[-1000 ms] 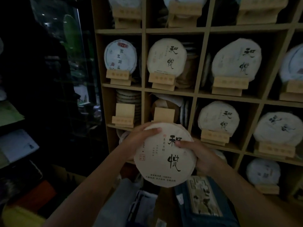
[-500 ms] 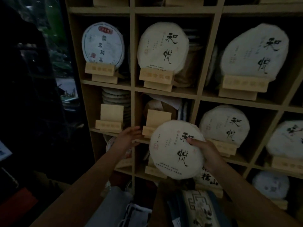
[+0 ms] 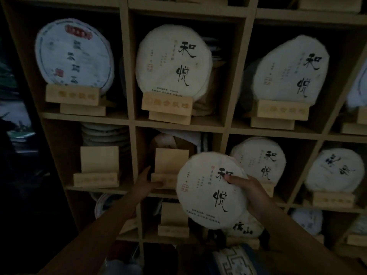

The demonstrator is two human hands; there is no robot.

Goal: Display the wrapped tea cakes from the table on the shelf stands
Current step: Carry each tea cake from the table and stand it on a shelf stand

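My right hand (image 3: 251, 192) grips a round tea cake (image 3: 206, 190) wrapped in white paper with black calligraphy, thumb across its face, holding it upright in front of the shelf. An empty wooden stand (image 3: 169, 167) sits in the middle cubby just left of the cake. My left hand (image 3: 148, 182) touches that stand's front lip at its left end with fingers extended. A second empty stand (image 3: 98, 167) occupies the cubby further left.
The wooden grid shelf (image 3: 224, 128) holds several wrapped cakes on stands, such as one above (image 3: 172, 60) and one at the right (image 3: 260, 159). Stacked cakes (image 3: 105, 133) lie behind the left empty stand. A patterned blue box (image 3: 236, 261) is below.
My left hand let go of the cake and reached to the middle empty stand. The right hand alone carried the cake up and right, nearer the shelf. The view moved closer.
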